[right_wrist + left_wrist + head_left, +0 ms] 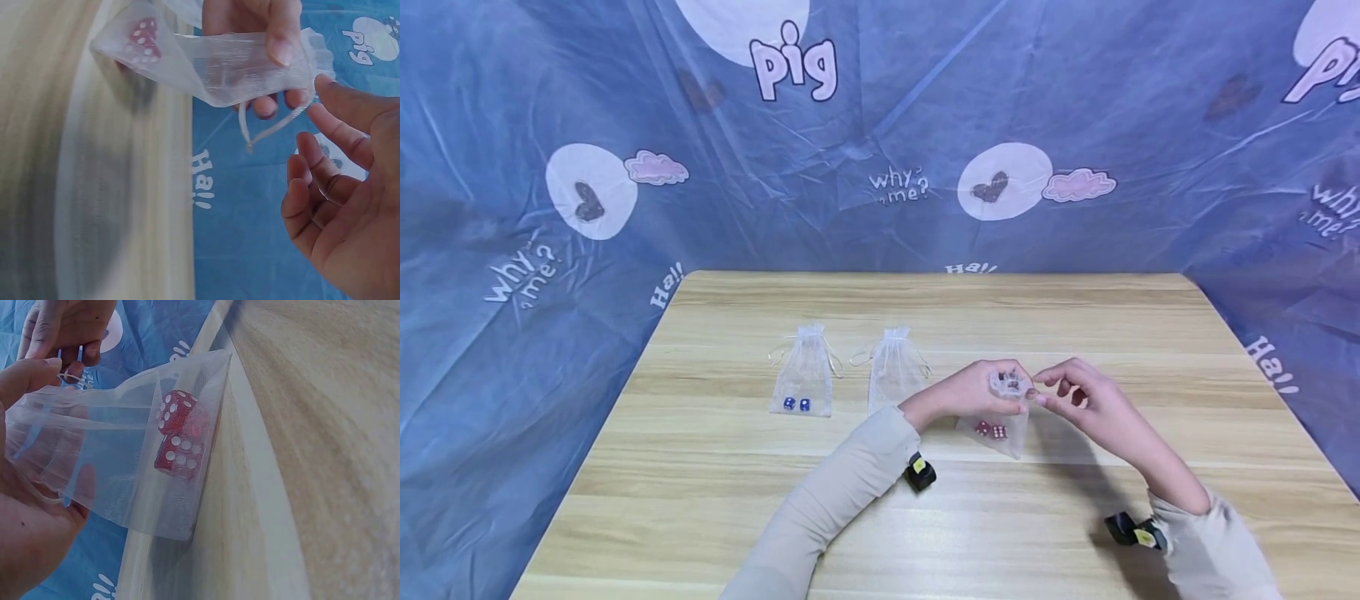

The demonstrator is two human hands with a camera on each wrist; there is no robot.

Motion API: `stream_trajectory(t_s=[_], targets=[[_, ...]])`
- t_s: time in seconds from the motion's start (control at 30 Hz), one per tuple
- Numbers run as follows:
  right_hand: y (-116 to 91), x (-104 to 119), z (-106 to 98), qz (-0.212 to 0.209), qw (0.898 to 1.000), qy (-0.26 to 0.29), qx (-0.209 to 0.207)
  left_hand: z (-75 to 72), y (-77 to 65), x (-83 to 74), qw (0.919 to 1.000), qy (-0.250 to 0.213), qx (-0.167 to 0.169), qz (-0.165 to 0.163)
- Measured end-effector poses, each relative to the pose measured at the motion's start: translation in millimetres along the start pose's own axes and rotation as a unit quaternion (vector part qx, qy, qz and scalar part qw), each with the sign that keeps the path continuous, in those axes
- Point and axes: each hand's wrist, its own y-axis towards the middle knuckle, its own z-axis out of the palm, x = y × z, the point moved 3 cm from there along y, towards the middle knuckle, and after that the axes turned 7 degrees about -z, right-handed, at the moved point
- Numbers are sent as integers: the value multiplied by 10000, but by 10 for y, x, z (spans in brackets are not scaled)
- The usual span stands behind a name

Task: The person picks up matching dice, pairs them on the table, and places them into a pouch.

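My left hand (pixel 973 387) grips a sheer white drawstring pouch (pixel 1017 433) near its gathered mouth, thumb on one side and fingers on the other. Two red dice with white dots, one of them this die (pixel 178 412), lie at the bottom of the pouch. In the right wrist view a loop of pale drawstring (pixel 275 129) hangs from the pouch mouth. My right hand (pixel 1097 408) is just right of that mouth. Its thumb and index fingertips are apart, close to the pouch edge and cord; the other fingers are loosely bent.
On the wooden table (pixel 737 500), a similar pouch (pixel 811 371) with two blue dice lies flat at left. Another sheer pouch (pixel 893 375) lies between, partly hidden by my left hand. A blue printed cloth (pixel 880 100) hangs behind the table and along its sides.
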Motion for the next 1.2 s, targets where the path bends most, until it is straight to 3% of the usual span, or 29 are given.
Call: stream_trajectory(t_s=[0.43,0.73,0.9,1.03,1.2], targets=[[-47,-131,101,330,9994,3,61,-28,-36,-5,9999,75,61,-97],[-48,-100,93,671,9969,359,176,-141,-118,28,9985,430,-211,-268],[-54,-106,92,880,9945,526,235,-192,-152,50,9989,205,-285,-324],[-58,-116,104,871,9928,775,290,-210,-186,54,9983,79,-420,-390],[-39,-117,129,807,9922,821,472,-231,-197,62,9973,422,-528,-270]])
